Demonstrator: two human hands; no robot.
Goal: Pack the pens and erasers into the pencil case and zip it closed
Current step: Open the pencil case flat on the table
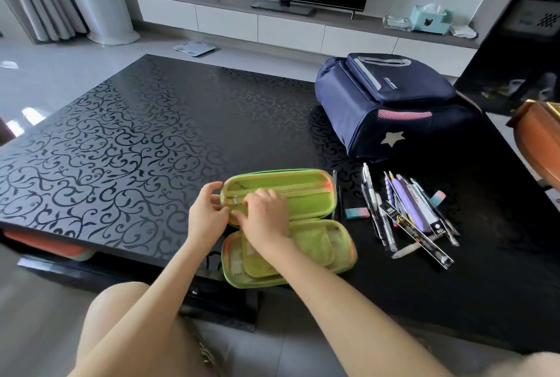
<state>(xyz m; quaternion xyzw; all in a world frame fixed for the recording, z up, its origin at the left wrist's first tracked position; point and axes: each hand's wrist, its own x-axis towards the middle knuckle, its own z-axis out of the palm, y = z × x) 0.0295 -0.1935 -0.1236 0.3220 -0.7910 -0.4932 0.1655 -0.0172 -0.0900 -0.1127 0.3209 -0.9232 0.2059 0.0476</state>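
Green zip-around fabric pencil case (pixel 303 178) lies opened flat at lower centre of frame, on the near edge of the black table with the vine pattern (pixel 136 149); nothing looks packed yet.

Step in hand, my read: working the small inner zip (pixel 235 200) of the mesh pocket in the case's upper half.
- brace the left end so the shell doesn't slide or fold shut
- pull along the zip line, not upward; mesh snags easily
- open it fully before reaching for stock; a half-open pocket will catch pen clips

Hands:
- left hand (pixel 207 213), left of the case: fingers curled over the upper half's left end, thumb by the zip pull; it grips the shell
- right hand (pixel 266 216), reaching in from lower right across the lower half: fingers bent, tips on the zip line just right of the pull; can't tell whether they pinch anything or only press; wrist hides part of the lower half

Stock, right of centre:
- loose heap of mixed pens and slim refill boxes (pixel 406 213), near the case, not touching
- one pink-and-blue block eraser (pixel 357 213), between case and heap
- second pink-and-blue eraser (pixel 438 197), at the heap's far right edge
- single thin dark pen (pixel 335 191), just beside the case's right end

Navy backpack with a white star (pixel 388 106), upper right; clear of the work.
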